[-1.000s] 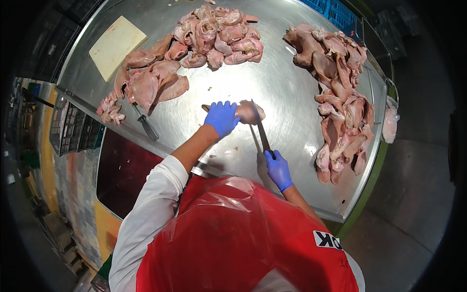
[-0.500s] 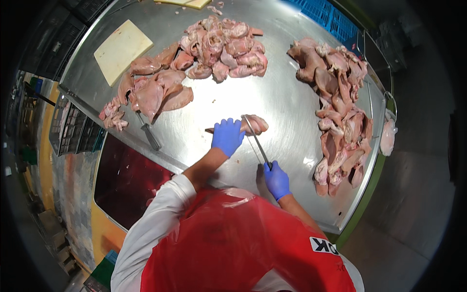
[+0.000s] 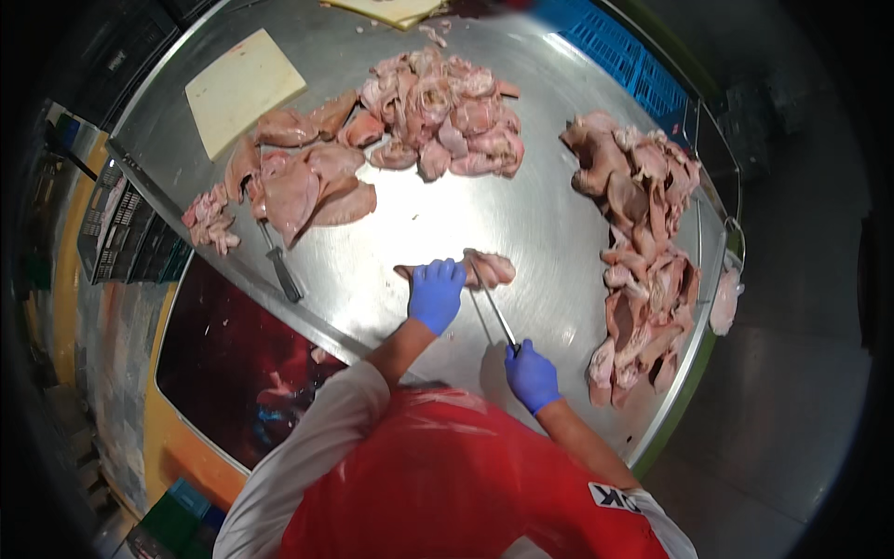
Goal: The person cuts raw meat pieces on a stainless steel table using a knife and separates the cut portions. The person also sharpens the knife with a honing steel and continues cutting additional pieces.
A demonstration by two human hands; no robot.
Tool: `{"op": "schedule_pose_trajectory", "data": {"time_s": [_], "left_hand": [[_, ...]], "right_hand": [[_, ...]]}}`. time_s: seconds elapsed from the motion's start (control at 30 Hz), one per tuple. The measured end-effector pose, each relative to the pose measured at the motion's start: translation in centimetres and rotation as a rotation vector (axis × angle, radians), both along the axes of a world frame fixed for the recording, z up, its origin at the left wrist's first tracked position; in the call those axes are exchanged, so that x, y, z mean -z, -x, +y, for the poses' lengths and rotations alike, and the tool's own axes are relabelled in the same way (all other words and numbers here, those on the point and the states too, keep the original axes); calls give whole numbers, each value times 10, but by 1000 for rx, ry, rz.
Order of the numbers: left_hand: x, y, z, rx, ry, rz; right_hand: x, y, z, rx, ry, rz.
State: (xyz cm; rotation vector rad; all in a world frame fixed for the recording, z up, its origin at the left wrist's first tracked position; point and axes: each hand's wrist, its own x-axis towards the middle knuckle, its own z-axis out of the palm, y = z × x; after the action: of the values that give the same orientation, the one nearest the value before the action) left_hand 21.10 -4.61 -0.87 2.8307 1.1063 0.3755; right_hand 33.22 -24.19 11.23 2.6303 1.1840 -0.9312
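Note:
A pink pig's ear (image 3: pixel 498 270) lies on the steel table (image 3: pixel 535 205) in front of me. My left hand (image 3: pixel 436 295), in a blue glove, presses over its left part with the fingers curled down. In my gloved right hand (image 3: pixel 534 375) is the handle of a knife (image 3: pixel 496 315). Its narrow blade points away from me and meets the ear just right of my left fingers. How deep the edge sits, I cannot tell.
Piles of meat pieces lie at the back (image 3: pixel 438 112), left (image 3: pixel 317 186) and right (image 3: pixel 643 261). A second knife (image 3: pixel 285 276) rests near the left edge. Beyond are a cutting board (image 3: pixel 242 88) and a blue crate (image 3: pixel 605 56). A dark red tub (image 3: pixel 214 373) stands lower left.
The whole scene sits lower in the picture, as the view has shifted. Both hands keep their holds; the knife blade stays at about the same place on the ear.

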Motion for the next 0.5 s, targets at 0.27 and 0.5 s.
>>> {"op": "schedule_pose_trajectory", "data": {"time_s": [0.27,0.5], "left_hand": [[16,0,8,8,33,-108],[21,2,9,33,83,-105]], "right_hand": [[4,-8,41,0,59,20],[42,-8,90,8,-33,66]]}}
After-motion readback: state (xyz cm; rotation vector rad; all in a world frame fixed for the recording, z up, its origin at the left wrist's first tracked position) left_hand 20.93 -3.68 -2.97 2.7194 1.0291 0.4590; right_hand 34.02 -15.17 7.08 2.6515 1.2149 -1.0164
